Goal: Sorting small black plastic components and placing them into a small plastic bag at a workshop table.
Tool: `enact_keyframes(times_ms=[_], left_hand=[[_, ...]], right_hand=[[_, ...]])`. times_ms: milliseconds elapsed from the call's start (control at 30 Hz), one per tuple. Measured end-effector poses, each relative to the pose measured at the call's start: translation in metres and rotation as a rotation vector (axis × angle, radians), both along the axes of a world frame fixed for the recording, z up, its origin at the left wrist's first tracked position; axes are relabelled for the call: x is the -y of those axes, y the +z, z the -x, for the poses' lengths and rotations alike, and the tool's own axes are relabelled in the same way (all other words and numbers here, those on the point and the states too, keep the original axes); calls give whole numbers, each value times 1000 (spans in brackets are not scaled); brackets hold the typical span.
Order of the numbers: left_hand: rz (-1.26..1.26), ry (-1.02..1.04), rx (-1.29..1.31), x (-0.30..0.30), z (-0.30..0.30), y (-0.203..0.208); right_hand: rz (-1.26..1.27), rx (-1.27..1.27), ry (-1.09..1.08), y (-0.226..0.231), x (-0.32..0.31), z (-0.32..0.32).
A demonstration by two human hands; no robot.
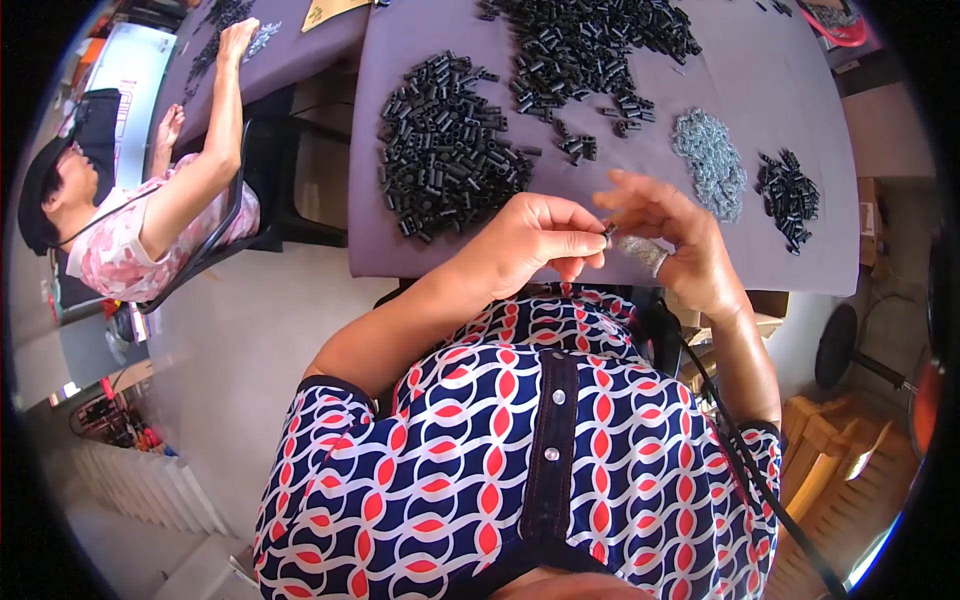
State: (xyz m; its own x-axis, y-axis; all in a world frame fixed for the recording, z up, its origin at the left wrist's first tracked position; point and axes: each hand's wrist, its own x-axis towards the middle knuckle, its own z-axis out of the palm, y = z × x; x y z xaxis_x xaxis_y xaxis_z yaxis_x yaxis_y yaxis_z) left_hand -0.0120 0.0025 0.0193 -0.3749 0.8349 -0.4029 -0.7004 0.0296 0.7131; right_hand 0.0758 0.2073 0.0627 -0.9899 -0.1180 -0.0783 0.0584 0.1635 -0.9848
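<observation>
Near the table's front edge, my left hand (540,240) pinches a small dark piece (608,231) between thumb and fingertips. Most of that piece is hidden, so its kind is unclear. Close beside it on the right is my right hand (688,240), fingers curved and apart from the thumb, with nothing visible in it. Silvery wrapping (642,254) covers its thumb. Beyond my left hand lies a heap of short black tubular pieces (450,150). Past my right hand are a pile of small silver metal pieces (710,160) and a smaller pile of black parts (789,200).
A larger spread of black pieces (590,50) covers the far middle of the grey-covered table (800,100). A red container (838,28) sits at the far right corner. At left, another person (150,210) sits on a dark chair at a second table (300,60).
</observation>
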Motion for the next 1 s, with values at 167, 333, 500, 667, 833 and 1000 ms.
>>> enact_keyframes(times_ms=[167,333,500,667,833,1000], left_hand=[[8,34,-223,-1,-3,9],[87,47,-441,-6,-11,15],[104,39,-489,-5,-12,15],[18,-58,98,-2,-3,5],[33,14,-48,-2,-3,1],[62,167,-67,-7,-15,-1]], right_hand=[[47,-30,-120,-15,-14,-5],[-480,-296,67,-2,-9,2],[-571,-317,101,-8,0,6],[-594,-451,161,-11,-1,7],[-565,-448,173,-9,0,5],[-741,-426,38,-18,11,0]])
